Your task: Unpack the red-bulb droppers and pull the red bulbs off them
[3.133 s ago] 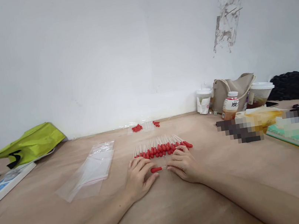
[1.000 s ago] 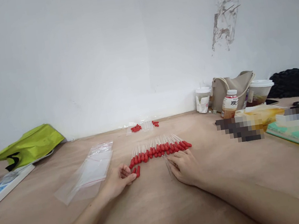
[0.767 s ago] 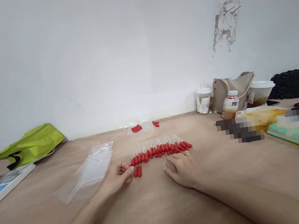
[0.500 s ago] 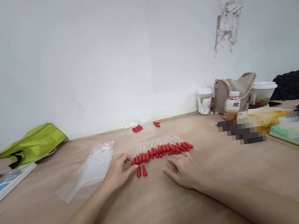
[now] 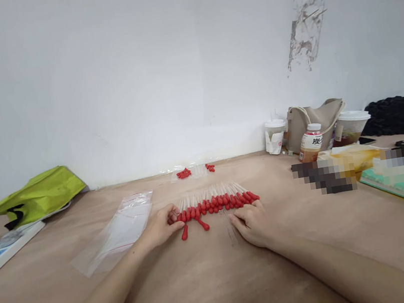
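A row of droppers (image 5: 213, 204) lies on the brown-covered table, red rubber bulbs toward me and clear tubes pointing away. My left hand (image 5: 163, 225) is at the row's left end, its fingers curved and thumb apart, touching the outermost bulbs. Just below it lie a loose red bulb (image 5: 185, 232) and a second red bulb (image 5: 203, 224), which slants against the row. My right hand (image 5: 251, 221) rests below the row's right end with bent fingers, the thumb lying forward; its palm side is hidden. Several thin glass tubes (image 5: 229, 229) lie left of that thumb.
A clear zip bag (image 5: 122, 229) lies left of my left hand. At the back are bagged red bulbs and tubes (image 5: 194, 172). On the right stand a bottle (image 5: 310, 143), cups (image 5: 275, 136) and a beige bag (image 5: 314, 119). A power strip (image 5: 8, 254) lies far left.
The two loose bulbs have moved apart, and the right one now slants against the row. My right hand has shifted right, uncovering the glass tubes. My left hand has moved slightly.
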`<state>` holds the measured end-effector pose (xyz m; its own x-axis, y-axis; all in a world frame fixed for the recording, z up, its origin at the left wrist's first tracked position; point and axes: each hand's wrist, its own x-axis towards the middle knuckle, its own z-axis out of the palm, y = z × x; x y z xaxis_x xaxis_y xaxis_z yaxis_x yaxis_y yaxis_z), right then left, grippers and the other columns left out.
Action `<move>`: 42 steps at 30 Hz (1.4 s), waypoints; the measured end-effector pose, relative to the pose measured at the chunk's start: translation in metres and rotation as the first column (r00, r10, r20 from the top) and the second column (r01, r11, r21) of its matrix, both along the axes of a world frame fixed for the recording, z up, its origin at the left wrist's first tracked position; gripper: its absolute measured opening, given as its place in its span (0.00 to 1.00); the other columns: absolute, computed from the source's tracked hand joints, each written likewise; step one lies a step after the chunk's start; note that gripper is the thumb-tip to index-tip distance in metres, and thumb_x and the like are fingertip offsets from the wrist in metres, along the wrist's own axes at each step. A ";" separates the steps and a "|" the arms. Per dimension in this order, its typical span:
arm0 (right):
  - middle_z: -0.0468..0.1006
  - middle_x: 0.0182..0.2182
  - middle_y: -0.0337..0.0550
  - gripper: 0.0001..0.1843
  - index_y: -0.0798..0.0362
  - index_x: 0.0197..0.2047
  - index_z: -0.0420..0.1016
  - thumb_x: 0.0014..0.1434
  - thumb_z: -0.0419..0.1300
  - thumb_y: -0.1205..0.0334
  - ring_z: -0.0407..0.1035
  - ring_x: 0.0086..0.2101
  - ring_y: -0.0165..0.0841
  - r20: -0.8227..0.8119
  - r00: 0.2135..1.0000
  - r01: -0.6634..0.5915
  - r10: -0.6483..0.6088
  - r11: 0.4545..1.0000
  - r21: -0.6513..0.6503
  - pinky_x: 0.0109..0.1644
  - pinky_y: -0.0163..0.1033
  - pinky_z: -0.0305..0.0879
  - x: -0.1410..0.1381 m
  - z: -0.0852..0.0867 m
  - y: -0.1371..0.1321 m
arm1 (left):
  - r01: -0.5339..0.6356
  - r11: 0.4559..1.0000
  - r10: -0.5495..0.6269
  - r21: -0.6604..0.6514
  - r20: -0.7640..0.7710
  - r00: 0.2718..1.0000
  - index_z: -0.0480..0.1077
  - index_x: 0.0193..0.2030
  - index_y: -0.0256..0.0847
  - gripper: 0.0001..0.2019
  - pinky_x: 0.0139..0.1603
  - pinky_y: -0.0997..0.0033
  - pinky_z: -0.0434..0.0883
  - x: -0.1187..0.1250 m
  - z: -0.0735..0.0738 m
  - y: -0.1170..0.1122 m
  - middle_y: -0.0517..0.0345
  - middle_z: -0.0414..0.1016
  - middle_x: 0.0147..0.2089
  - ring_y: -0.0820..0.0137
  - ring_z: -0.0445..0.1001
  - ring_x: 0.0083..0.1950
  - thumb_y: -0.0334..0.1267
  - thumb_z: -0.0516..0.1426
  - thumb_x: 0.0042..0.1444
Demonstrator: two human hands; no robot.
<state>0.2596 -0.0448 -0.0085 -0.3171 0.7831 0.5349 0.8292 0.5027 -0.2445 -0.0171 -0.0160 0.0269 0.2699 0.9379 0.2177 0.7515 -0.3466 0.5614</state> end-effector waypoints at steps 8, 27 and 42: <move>0.70 0.19 0.35 0.19 0.54 0.19 0.62 0.60 0.46 0.59 0.61 0.26 0.27 -0.018 0.997 -0.075 0.074 0.997 -0.035 0.35 0.35 0.44 0.002 0.001 0.000 | -0.119 0.993 0.120 -0.014 0.223 0.968 0.64 0.34 0.40 0.15 0.29 0.72 0.66 -0.012 -0.001 0.005 0.61 0.70 0.26 0.69 0.71 0.28 0.46 0.58 0.43; 0.74 0.36 0.40 0.14 0.46 0.45 0.70 0.58 0.52 0.54 0.63 0.41 0.33 0.015 0.966 -0.253 0.259 0.930 0.265 0.53 0.47 0.44 0.006 -0.001 0.002 | 0.156 0.852 -0.127 0.500 -0.091 0.988 0.67 0.37 0.42 0.05 0.47 0.63 0.59 0.053 -0.030 -0.044 0.58 0.74 0.36 0.68 0.69 0.40 0.38 0.53 0.55; 0.70 0.21 0.38 0.12 0.50 0.33 0.73 0.59 0.49 0.60 0.58 0.29 0.29 0.122 0.922 -0.386 0.367 0.885 0.261 0.45 0.42 0.47 0.001 -0.002 -0.004 | 0.292 0.810 -0.187 0.509 -0.247 0.951 0.72 0.35 0.44 0.08 0.48 0.62 0.57 0.059 -0.023 -0.048 0.59 0.75 0.34 0.68 0.68 0.40 0.41 0.53 0.56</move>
<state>0.2604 -0.0484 -0.0105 -0.6014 0.4226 0.6781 0.5735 0.8192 -0.0018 0.0422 -0.0638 0.0042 0.5533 0.5880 0.5900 0.6721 -0.7336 0.1008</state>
